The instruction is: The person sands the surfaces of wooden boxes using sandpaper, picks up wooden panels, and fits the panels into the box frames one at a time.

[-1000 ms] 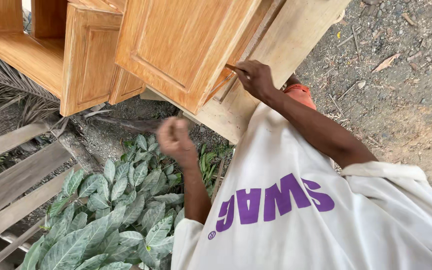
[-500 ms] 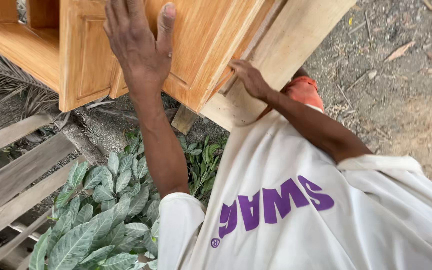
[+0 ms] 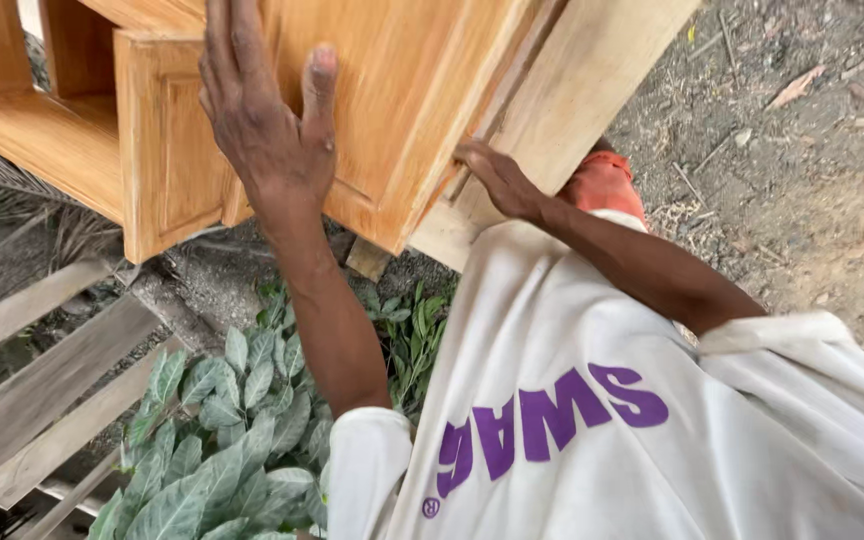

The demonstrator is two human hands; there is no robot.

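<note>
Left hand (image 3: 267,130) now up from beside leaves, fingers spread flat on orange-brown varnished wooden cabinet door (image 3: 392,90), gripping nothing. Right hand (image 3: 497,178) unmoved at door's lower edge, fingers curled there. Cabinet overhead, steadied.

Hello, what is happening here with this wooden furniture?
A person in a white shirt is working on an orange-brown wooden cabinet, seen from above. The left hand lies flat, fingers spread, on a cabinet door panel. The right hand rests at the edge where the door meets a paler board; whether it holds anything cannot be told. Below are green leaves, grey planks and bare soil.
</note>
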